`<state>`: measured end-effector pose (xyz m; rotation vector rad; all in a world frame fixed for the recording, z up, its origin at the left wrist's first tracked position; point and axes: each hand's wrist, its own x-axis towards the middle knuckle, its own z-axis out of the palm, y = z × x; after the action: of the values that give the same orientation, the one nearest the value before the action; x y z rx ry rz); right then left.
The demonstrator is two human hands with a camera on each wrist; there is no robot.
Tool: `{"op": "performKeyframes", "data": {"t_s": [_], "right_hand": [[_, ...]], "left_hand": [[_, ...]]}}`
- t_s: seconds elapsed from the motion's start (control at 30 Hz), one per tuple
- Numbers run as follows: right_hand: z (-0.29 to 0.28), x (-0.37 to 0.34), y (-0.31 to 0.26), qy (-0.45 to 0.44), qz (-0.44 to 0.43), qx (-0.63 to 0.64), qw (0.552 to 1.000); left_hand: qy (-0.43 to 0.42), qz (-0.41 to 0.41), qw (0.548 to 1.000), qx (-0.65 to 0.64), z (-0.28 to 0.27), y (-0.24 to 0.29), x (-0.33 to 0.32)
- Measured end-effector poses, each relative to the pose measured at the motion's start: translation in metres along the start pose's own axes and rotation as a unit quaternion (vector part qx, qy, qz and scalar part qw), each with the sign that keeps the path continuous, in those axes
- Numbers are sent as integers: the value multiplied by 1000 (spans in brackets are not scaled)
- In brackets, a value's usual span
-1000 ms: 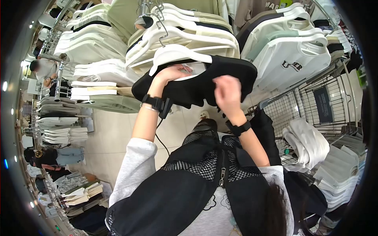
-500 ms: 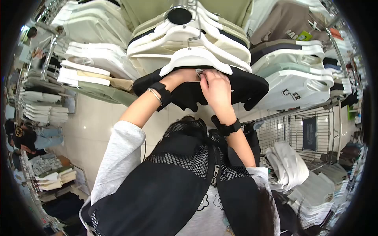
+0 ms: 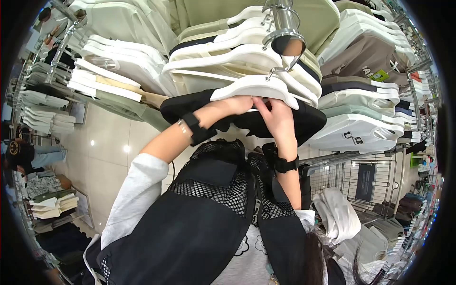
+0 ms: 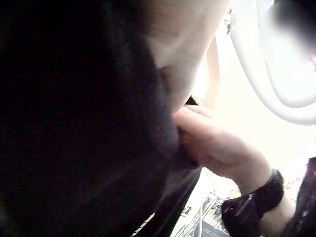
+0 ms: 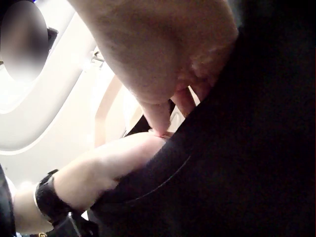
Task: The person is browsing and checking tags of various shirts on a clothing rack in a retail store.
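Observation:
A black garment (image 3: 308, 122) hangs on a white hanger (image 3: 259, 87) at the front of a rack rail (image 3: 286, 23). My left hand (image 3: 233, 105) reaches into its neck opening from the left, fingertips hidden by the hanger and cloth. From the right, my right hand (image 3: 279, 119) reaches in at the same neckline, its thumb close to the left hand. In the right wrist view the right thumb (image 5: 157, 118) meets the left hand (image 5: 123, 155) at the collar edge, with the other fingers inside the neck. I cannot tell what the fingertips hold.
More tops on white hangers (image 3: 228, 57) crowd behind the garment. White and green tops (image 3: 123, 66) hang at left. A white printed top (image 3: 358, 135) hangs at right, above a wire shopping cart (image 3: 380, 175) and folded light clothes (image 3: 335, 213). Tiled floor (image 3: 109, 171) lies left below.
The right hand has moved in from the garment's right front to the neckline beside the left hand. The left hand stays inside the neck. The head view has shifted, so the rack sits further right.

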<state>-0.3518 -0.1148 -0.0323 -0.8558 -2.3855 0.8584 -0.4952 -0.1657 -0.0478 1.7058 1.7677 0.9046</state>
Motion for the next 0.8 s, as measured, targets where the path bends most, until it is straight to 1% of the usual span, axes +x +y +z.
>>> {"op": "performKeyframes", "data": {"t_s": [0.03,0.07,0.13,0.17,0.2,0.27,0.3,0.33,0.37,0.4,0.43,0.47,0.5,0.53,0.57,0.6,0.63,0.67,0.7,0.73,0.8], "right_hand": [[-2,1,-2,-21,-1,40,999],[-4,1,-3,-19,3,40,999],[-8,0,-3,-56,-56,60,995],[-11,0,-5,-86,-81,77,990],[-11,0,-3,-87,-78,77,990],[-10,-1,1,-83,-129,98,983],[-4,-5,6,-60,-95,88,990],[-1,-6,9,-61,-91,87,990],[1,-8,10,-28,-107,79,991],[3,-10,11,5,-123,70,990],[7,-11,10,39,-146,91,984],[10,-15,11,35,-143,89,985],[13,-18,12,72,-108,197,972],[15,-20,13,108,-72,303,944],[12,-21,13,119,-77,269,953],[10,-18,13,101,-88,261,956],[9,-18,10,86,-116,204,968],[6,-17,5,70,-144,145,976],[6,-17,2,42,-147,110,982],[12,-17,2,66,-171,47,982],[17,-17,9,61,-184,-19,981]], "left_hand": [[-30,-46,998,5,-11,18,-10],[-61,-93,994,9,-17,28,-21],[-14,-25,993,112,-15,29,-40],[19,40,992,117,-18,33,-48],[86,89,986,108,-16,32,-55],[87,106,991,6,-17,30,-56],[85,105,991,2,-20,31,-56],[35,68,994,-78,-26,35,-57],[-16,29,987,-157,-30,38,-59],[-18,28,986,-162,-32,37,-59],[0,83,982,-171,-33,35,-59],[18,138,974,-179,-35,35,-61],[-7,110,985,-131,-44,40,-65],[50,116,992,-29,-42,40,-69],[86,136,987,3,-40,33,-72],[120,156,980,35,-40,27,-74],[119,152,981,32,-38,25,-75],[131,161,976,67,-37,26,-76],[142,168,970,101,-34,27,-77],[143,163,971,97,-30,26,-78],[123,197,963,136,-25,24,-79]]}}
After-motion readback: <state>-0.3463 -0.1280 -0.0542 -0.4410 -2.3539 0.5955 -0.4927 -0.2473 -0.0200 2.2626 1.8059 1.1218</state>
